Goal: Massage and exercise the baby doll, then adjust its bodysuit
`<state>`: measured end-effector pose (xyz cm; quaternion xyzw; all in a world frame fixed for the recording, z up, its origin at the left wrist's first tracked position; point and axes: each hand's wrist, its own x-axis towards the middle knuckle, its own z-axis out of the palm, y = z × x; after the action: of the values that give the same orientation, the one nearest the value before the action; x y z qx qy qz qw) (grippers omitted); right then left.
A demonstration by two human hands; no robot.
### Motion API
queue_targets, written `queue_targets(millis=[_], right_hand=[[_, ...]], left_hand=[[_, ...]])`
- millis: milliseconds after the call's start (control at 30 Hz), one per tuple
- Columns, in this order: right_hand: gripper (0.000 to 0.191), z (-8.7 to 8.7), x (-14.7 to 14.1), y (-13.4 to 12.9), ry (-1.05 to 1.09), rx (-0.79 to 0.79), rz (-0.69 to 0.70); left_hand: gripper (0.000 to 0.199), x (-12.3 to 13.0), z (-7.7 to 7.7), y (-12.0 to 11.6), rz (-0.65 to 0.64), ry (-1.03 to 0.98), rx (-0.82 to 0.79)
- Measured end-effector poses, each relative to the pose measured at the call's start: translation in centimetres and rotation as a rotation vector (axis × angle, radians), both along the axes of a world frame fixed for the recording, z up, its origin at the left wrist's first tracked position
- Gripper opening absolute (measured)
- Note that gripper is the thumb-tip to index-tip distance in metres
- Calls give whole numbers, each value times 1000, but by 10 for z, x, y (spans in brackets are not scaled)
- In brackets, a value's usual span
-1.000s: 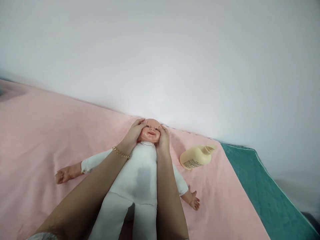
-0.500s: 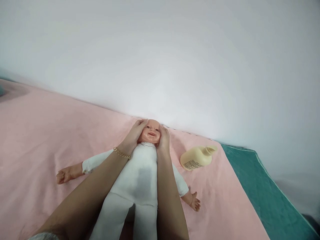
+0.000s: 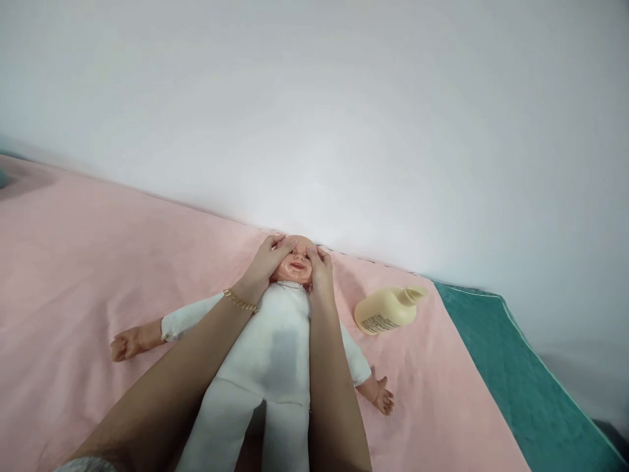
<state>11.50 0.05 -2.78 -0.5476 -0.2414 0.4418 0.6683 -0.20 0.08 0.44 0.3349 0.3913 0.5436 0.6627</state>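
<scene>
While cupping the doll's head [image 3: 297, 263] between left hand [image 3: 264, 262] and right hand [image 3: 322, 270] with curved fingers [image 3: 269, 242], has drawn thumbs [image 3: 285, 249] inward from temples to eyes, suggesting a change to facial contact. Note bottle [image 3: 384, 311] beside right hand, untouched.

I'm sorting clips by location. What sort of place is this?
Indoors, perhaps a bedroom or a practice room; the view is too narrow to tell. A pink sheet is spread beside a plain pale wall, and a doll lies on it.
</scene>
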Motion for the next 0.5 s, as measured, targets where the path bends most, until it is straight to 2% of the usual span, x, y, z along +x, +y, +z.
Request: queue_targets(millis=[267, 500], right_hand=[[35, -14, 4, 10, 12, 37, -23], [22, -7, 3, 9, 83, 50, -47]], left_hand=[[32, 1, -6, 2, -4, -35, 58], [27, 2, -6, 2, -3, -62, 28]])
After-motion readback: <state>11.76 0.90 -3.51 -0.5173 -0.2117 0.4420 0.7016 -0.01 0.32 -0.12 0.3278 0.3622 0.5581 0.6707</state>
